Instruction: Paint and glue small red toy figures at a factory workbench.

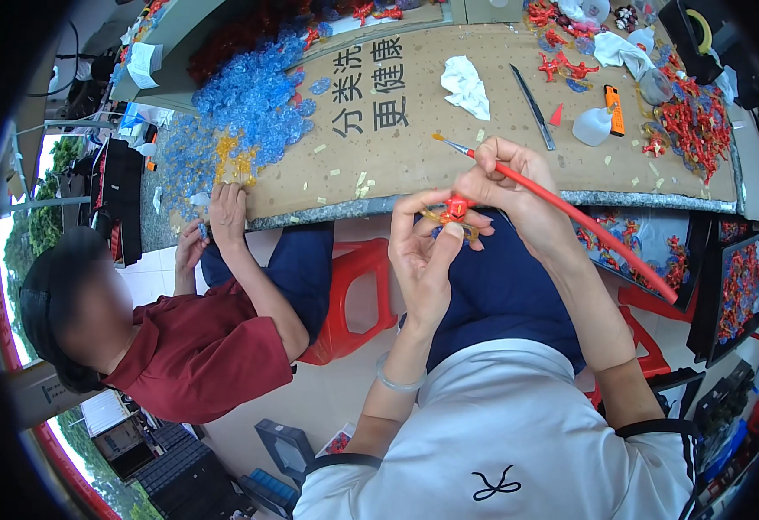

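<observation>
In front of my lap, just off the table's near edge, my left hand (425,260) pinches a small red plastic figure (456,207) with clear yellow and blue parts around it. A long paintbrush (600,230) with a red handle rests in my right hand (518,182). Its pale yellowish bristles point up and left over the table, away from the figure. The fingertips of my right hand are close beside the figure's top; whether they touch it I cannot tell.
The brown-covered table (310,186) carries a heap of clear blue pieces (254,100), yellow pieces (236,159), crumpled tissue (465,87), tweezers (532,106), a white bottle (593,126), an orange box (613,110) and piled red figures (696,121). A co-worker (206,360) handles pieces at left.
</observation>
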A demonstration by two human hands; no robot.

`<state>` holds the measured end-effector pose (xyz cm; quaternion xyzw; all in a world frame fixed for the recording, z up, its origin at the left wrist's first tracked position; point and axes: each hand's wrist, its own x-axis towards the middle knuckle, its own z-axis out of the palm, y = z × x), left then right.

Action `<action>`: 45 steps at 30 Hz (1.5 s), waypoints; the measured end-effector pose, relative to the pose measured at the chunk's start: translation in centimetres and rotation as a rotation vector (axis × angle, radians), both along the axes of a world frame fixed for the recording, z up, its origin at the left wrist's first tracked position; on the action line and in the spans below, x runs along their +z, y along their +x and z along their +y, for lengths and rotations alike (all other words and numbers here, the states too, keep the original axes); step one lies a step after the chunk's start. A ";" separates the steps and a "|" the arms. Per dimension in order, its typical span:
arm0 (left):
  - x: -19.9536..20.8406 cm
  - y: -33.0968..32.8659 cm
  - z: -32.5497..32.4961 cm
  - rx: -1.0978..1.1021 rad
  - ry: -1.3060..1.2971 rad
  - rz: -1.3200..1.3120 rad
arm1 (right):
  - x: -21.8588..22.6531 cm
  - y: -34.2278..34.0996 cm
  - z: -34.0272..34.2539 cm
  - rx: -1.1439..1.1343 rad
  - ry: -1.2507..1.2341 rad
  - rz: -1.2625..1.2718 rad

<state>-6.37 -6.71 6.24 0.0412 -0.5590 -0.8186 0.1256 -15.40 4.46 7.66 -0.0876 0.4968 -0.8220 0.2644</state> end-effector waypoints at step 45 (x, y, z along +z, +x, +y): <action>-2.7 -3.8 -6.2 0.192 -0.089 -0.308 | -5.9 -4.7 2.3 -0.427 0.446 0.871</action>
